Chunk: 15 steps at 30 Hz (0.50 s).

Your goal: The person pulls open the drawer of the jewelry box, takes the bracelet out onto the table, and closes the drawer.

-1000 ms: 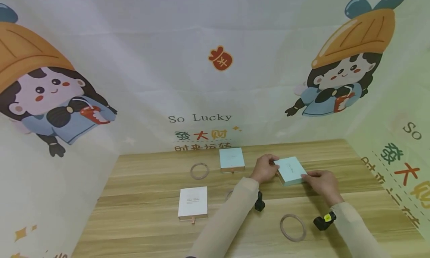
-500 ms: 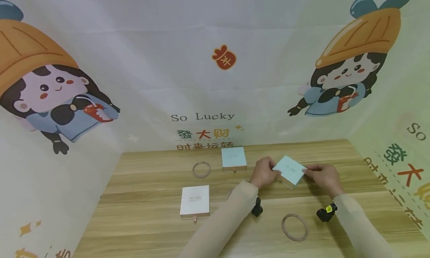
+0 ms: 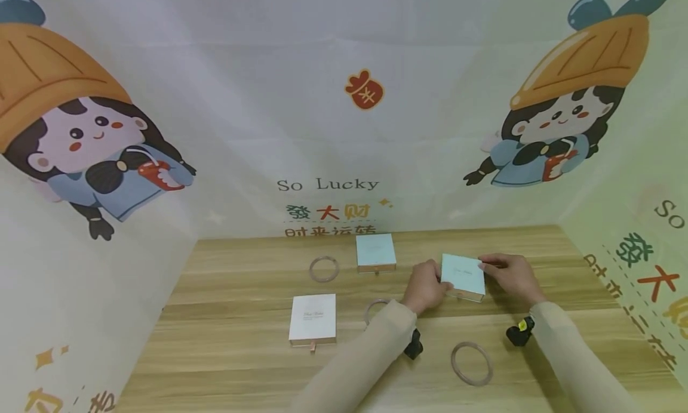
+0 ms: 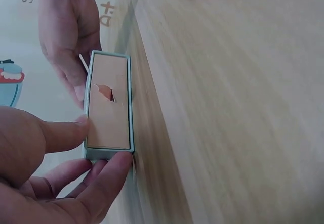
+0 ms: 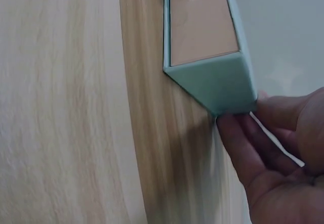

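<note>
A light-blue drawer-style gift box (image 3: pixel 461 272) with script lettering on its lid sits between my two hands at the right of the table. My left hand (image 3: pixel 424 286) pinches its left end, thumb on top and fingers below in the left wrist view. The right hand (image 3: pixel 513 276) grips the far right corner with thumb and fingers. A tan drawer front (image 4: pixel 107 120) faces me, flush in the sleeve, with a short ribbon pull (image 4: pixel 105 91) at its middle. Close over the wood, the box's lower edge (image 5: pixel 190 92) shows in the right wrist view.
Another light-blue box (image 3: pixel 375 250) stands at the back, and a white box (image 3: pixel 313 317) nearer on the left. Bangles lie about: one at back left (image 3: pixel 324 258), one front right (image 3: pixel 454 360), and a third bangle (image 3: pixel 378 301) partly hidden by the left sleeve. A printed cloth (image 3: pixel 242 102) walls the table.
Both hands have turned the light-blue box, so its drawer front now faces me. The right hand has shifted to its far corner, the left slightly nearer. The head view has drifted a little.
</note>
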Tool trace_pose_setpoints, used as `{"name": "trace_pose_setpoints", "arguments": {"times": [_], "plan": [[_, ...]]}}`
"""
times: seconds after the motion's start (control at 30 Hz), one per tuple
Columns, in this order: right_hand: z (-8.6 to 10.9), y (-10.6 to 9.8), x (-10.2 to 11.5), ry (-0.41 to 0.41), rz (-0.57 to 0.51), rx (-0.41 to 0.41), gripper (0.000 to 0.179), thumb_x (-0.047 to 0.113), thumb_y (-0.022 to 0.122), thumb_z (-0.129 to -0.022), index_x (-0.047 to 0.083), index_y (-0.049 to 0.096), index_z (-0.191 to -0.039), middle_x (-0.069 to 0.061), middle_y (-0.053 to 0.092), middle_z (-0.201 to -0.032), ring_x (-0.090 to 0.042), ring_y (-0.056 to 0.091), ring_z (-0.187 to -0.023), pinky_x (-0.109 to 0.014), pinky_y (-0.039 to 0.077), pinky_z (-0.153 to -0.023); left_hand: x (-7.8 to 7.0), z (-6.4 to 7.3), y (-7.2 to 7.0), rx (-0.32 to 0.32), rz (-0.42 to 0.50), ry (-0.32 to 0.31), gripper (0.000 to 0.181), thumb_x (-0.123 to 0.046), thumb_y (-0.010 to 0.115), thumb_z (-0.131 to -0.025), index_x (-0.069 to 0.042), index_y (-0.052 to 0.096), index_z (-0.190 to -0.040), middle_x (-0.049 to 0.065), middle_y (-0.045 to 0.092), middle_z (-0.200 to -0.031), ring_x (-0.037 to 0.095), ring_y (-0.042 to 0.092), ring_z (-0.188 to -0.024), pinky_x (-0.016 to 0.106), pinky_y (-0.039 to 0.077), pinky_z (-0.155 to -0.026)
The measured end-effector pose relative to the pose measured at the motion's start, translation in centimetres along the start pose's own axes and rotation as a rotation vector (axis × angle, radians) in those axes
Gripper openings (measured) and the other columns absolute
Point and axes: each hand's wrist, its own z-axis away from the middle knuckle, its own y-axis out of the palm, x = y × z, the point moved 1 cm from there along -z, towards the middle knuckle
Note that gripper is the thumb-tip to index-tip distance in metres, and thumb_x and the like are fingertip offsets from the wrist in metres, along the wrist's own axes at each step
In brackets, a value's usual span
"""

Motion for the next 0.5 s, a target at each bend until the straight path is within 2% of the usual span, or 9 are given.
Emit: {"name": "trace_pose_setpoints", "arguments": {"times": [0.2, 0.37, 0.5], "plan": [[-0.6, 0.1, -0.1, -0.026, -0.026, 0.036, 0.034, 0.023, 0.060, -0.104, -0.001, 0.070, -0.127, -0.026, 0.070, -0.127, -0.044, 0.065, -0.116, -0.058, 0.053, -0.098, -0.4, 0.5, 0.3, -0.026, -0.018, -0.013, 0.022, -0.012, 0.080, -0.088, -0.005, 0.062, -0.079, -0.001, 0.054, -0.073, 0.008, 0.044, -0.064, 0.018, 0.038, -0.053], [-1.1, 0.1, -0.1, -0.059, -0.008, 0.055, 0.034, 0.023, 0.060, -0.105, 0.000, 0.070, -0.128, -0.026, 0.068, -0.130, -0.044, 0.064, -0.118, -0.057, 0.054, -0.098, -0.6, 0.8, 0.6, -0.039, 0.013, -0.006, 0.013, -0.009, 0.081, -0.087, -0.001, 0.071, -0.088, 0.001, 0.063, -0.079, 0.007, 0.047, -0.064, 0.017, 0.042, -0.053], [-1.4, 0.1, -0.4, -0.075, -0.006, 0.079, 0.033, 0.023, 0.060, -0.105, 0.002, 0.070, -0.128, -0.025, 0.067, -0.132, -0.044, 0.064, -0.120, -0.057, 0.054, -0.099, -0.6, 0.8, 0.7, -0.035, 0.031, -0.023, 0.013, -0.009, 0.081, -0.087, -0.001, 0.072, -0.092, 0.003, 0.069, -0.084, 0.007, 0.050, -0.065, 0.018, 0.044, -0.054]]}}
